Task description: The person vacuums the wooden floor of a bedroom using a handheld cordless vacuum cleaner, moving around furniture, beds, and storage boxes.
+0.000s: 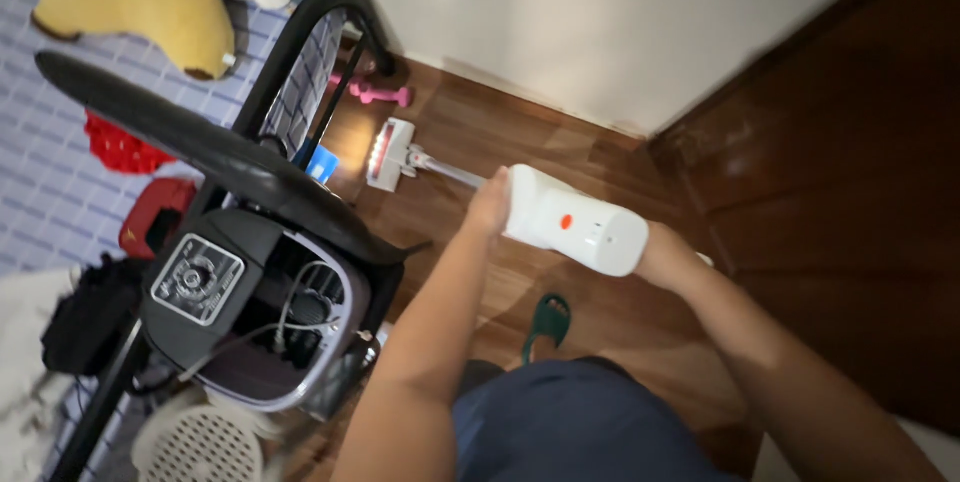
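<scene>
Stick vacuum (570, 220), both hands grasping its white body, runs lengthwise toward its lit floor head (388, 154), upper left

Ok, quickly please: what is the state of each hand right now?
Left hand: closed on the front of the white vacuum body.
Right hand: at the rear of the vacuum body, mostly hidden; grip cannot be told.

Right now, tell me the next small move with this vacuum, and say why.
Probably ease the lit floor head a little to the right along the wall, away from the pink dumbbell lying just beyond it. Both the left hand and right hand are on the white vacuum body, so a slight turn should steer it over the bare wooden floor.
</scene>
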